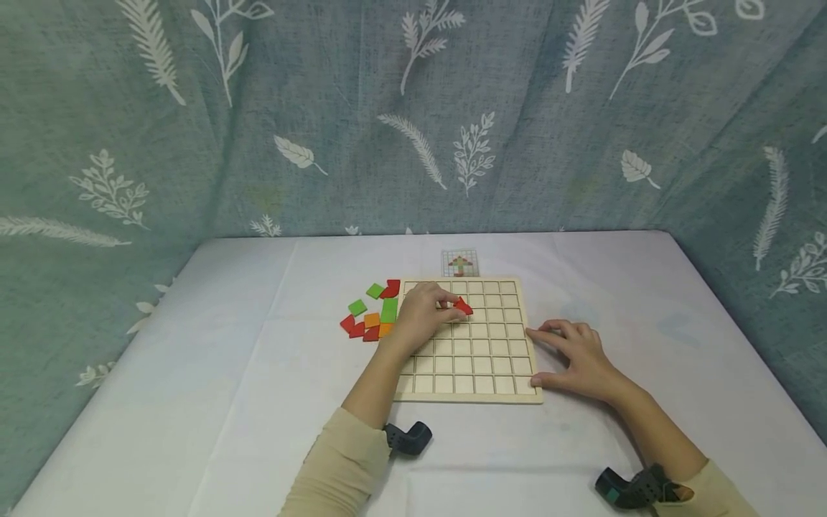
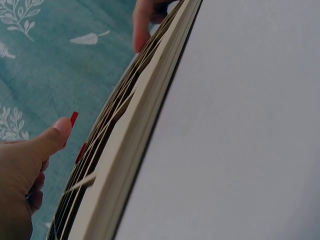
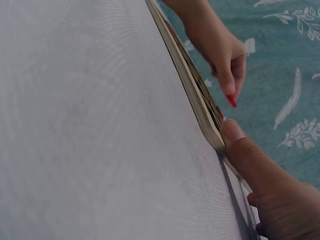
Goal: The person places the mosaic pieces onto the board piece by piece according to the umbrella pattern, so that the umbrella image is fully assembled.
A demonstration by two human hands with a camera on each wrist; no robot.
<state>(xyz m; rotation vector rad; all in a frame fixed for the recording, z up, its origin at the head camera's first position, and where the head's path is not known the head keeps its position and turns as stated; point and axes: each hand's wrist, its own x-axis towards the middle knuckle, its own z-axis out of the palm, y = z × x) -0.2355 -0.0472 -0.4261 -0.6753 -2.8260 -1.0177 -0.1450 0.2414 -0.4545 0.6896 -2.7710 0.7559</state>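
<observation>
Pinching a red tile (image 2: 74, 118) between thumb and fingertips, the left hand (image 1: 423, 309) holds it just above the gridded wooden board (image 1: 464, 366), over its far middle part; its forearm slants in from the near side across the board's left edge. A second red tile (image 2: 81, 153) lies on the board near those fingertips. The right hand (image 1: 578, 359) is loosely open, thumb and forefinger spread apart, their tips touching the board's right edge, the thumb close to the near corner. Loose red, green and orange tiles (image 1: 390, 310) are gathered beside the left edge. Just beyond the far edge lies a small card (image 1: 460, 263) printed with a coloured figure on a grid; any finer print seems too small to read from here. Black devices (image 1: 410, 439) sit at both wrists, above the white-covered counter (image 1: 245, 402).
</observation>
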